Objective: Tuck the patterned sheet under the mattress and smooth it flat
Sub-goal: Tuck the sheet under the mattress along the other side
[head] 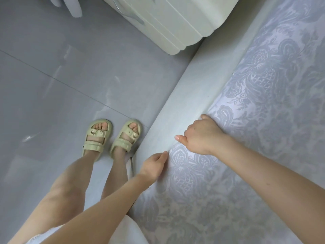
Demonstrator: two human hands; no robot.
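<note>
Sheet: patterned sheet (pixel 255 120) is lying over the mattress top, running from 5 o'clock up to 1 o'clock, its edge meeting the pale bed edge (pixel 184 95)
Right hand: right hand (pixel 202 136) is curling over the sheet's edge just right of centre, fingers going down out of sight into the seam, thumb pointing toward 9 o'clock; it is holding the fabric
Left hand: left hand (pixel 154 166) is sitting just beside it toward 7 o'clock, fingers loosely bent, a fingertip touching the hem; whether it is pinching cloth I cannot tell
Step in hand: to my eye she is pushing the hem down into the seam, with the stretch toward 1 o'clock already looking tucked
Doing it well: I am thinking the left hand should be keeping the hem taut while the right is driving the cloth deep, then sliding toward 6 o'clock
Risk: slack is likely bunching between the two hands
Nearby: sandals (pixel 112 138) are standing on the grey floor (pixel 52 85) at 9 o'clock; cream cabinet (pixel 175 20) is sitting at 12 o'clock
</note>
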